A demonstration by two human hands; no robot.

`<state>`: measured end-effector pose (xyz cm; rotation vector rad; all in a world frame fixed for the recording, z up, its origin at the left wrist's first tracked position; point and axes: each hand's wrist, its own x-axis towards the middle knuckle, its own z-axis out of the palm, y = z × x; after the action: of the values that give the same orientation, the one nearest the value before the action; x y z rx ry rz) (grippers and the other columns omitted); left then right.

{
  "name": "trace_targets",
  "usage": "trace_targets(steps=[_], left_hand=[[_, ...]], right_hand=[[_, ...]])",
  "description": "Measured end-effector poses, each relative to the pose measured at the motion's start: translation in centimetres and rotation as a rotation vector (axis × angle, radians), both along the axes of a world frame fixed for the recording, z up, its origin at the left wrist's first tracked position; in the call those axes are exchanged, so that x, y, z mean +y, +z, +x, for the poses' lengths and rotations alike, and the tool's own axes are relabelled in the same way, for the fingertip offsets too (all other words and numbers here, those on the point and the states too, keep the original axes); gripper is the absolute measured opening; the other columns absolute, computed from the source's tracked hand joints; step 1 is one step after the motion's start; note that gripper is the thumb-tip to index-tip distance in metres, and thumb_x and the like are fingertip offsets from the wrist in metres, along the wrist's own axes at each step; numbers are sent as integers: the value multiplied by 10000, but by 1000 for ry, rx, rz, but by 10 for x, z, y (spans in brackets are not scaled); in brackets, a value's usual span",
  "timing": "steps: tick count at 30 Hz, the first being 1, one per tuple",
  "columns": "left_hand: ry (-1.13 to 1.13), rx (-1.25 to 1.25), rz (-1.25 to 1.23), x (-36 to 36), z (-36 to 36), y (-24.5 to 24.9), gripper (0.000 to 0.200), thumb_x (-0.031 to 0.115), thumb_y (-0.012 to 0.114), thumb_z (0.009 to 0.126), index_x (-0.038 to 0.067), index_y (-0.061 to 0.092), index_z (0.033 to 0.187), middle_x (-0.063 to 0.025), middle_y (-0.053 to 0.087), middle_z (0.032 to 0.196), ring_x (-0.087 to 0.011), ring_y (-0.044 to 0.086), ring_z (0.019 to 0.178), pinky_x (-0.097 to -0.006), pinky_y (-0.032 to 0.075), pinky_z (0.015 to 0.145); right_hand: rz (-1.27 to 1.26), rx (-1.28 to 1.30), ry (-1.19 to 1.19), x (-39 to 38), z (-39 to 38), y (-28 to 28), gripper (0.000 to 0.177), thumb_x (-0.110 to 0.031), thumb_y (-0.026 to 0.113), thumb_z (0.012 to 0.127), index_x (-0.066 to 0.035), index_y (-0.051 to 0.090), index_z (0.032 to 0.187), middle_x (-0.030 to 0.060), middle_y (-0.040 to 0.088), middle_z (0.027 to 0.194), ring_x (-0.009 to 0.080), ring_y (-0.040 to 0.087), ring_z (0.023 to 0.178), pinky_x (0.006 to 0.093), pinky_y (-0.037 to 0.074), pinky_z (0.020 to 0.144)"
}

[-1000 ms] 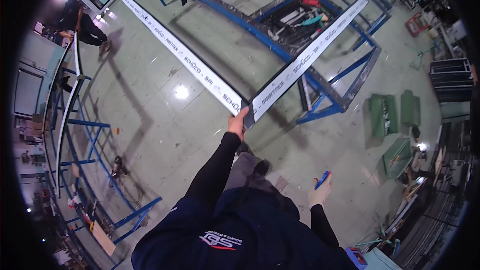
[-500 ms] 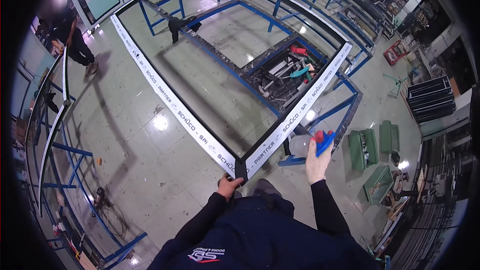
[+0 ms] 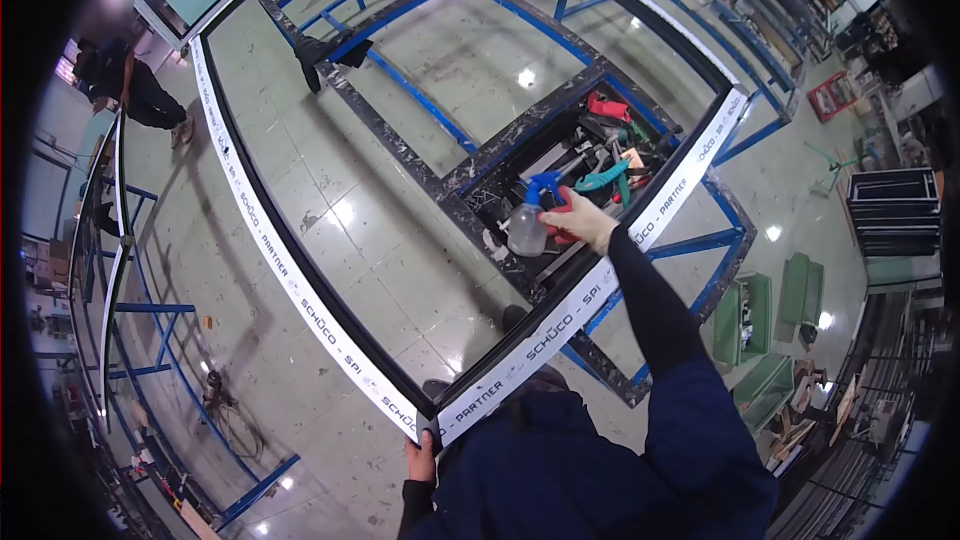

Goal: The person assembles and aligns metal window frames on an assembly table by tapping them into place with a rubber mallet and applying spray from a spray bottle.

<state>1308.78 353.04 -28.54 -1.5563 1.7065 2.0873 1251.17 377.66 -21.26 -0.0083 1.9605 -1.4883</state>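
Head | spray bottle [image 3: 526, 229] in right fingers [image 3: 572, 221] | frame [image 3: 430, 424] touching left fingers [image 3: 425, 448]

Before me is the frame [image 3: 300, 290], its near corner at my left grip [image 3: 421, 460]. Through its opening, tools [image 3: 600, 178] lie in the bench [image 3: 380, 130], below the bottle [image 3: 527, 231] in my right grip [image 3: 585, 223]. Bins [image 3: 765, 390] are on the right; far left, a person [image 3: 150, 95] seems beside another frame [image 3: 109, 290].

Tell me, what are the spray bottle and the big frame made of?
The spray bottle looks like plastic: cloudy, see-through body, bright blue top. The big frame could be metal or hard plastic: its straight edges are black, but printed white film covers one face.
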Motion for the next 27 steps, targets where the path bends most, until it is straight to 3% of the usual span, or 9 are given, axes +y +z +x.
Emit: trace_targets(steps=[2, 5, 9, 14, 17, 19, 20, 21, 27], left_hand=[[124, 12, -11, 19, -3, 1, 642, 399, 605, 1011, -51, 397, 1418, -174, 590, 1247, -253, 620, 1089, -380, 531, 938], [87, -85, -183, 24, -7, -5, 608, 422, 546, 1039, -51, 426, 1401, -154, 604, 1218, -209, 607, 1046, -351, 507, 929], [140, -196, -323, 29, -25, 7, 625, 467, 529, 1037, -67, 473, 1358, -144, 624, 1160, -186, 593, 1012, -346, 509, 886], [177, -369, -323, 29, -19, 0, 654, 518, 517, 1026, -82, 565, 1283, -146, 675, 1007, -200, 628, 918, -366, 529, 813], [83, -444, -463, 33, -23, 4, 639, 506, 539, 1011, -82, 590, 1256, -189, 708, 1046, -252, 674, 954, -397, 531, 856], [90, -460, -512, 37, -28, 6, 649, 520, 556, 994, -83, 607, 1230, -231, 714, 1067, -316, 694, 992, -416, 528, 882], [107, -459, -550, 39, -39, 16, 691, 565, 576, 964, -76, 615, 1220, -265, 710, 1068, -373, 694, 1031, -431, 529, 888], [137, -491, -527, 40, -42, 17, 701, 577, 580, 956, -73, 617, 1219, -263, 711, 1065, -374, 694, 1034, -432, 530, 888], [199, -516, -501, 44, -46, 17, 763, 637, 599, 917, -56, 619, 1232, -247, 719, 1064, -373, 693, 1051, -424, 534, 893]], right_hand=[[-12, -107, 109, 23, -43, 8, 512, -207, 737, 899, -26, 561, 1344, 86, 701, 1016, 144, 695, 839, 299, 551, 585], [624, 622, -187, 67, -116, -43, 433, -181, 628, 854, 6, 610, 1245, 211, 708, 1086, 380, 687, 1016, 438, 535, 899], [939, 563, -308, 120, -182, -81, 340, -147, 580, 867, -16, 640, 1176, 231, 700, 1075, 398, 672, 1026, 481, 524, 914], [892, 396, -51, 131, -215, -78, 574, -492, 705, 776, -24, 678, 1107, 237, 693, 1108, 402, 646, 1099, 470, 509, 928], [876, 404, 87, 98, -211, -26, 677, -501, 778, 746, 19, 664, 1165, 263, 685, 1169, 367, 653, 1143, 445, 502, 974], [676, 423, 224, 104, -230, -78, 806, -524, 815, 726, 26, 585, 1268, 275, 657, 1223, 383, 629, 1185, 434, 496, 1011], [850, 481, 188, 111, -235, -106, 857, -505, 814, 738, 18, 491, 1335, 283, 640, 1244, 386, 629, 1186, 441, 498, 1010], [1164, 226, 207, 82, -224, -53, 760, -308, 753, 783, 5, 393, 1374, 279, 612, 1306, 379, 620, 1209, 453, 497, 1016], [906, 318, -67, 124, -225, -121, 711, -134, 758, 667, 2, 382, 1254, 277, 651, 1105, 403, 657, 1080, 445, 520, 927]])
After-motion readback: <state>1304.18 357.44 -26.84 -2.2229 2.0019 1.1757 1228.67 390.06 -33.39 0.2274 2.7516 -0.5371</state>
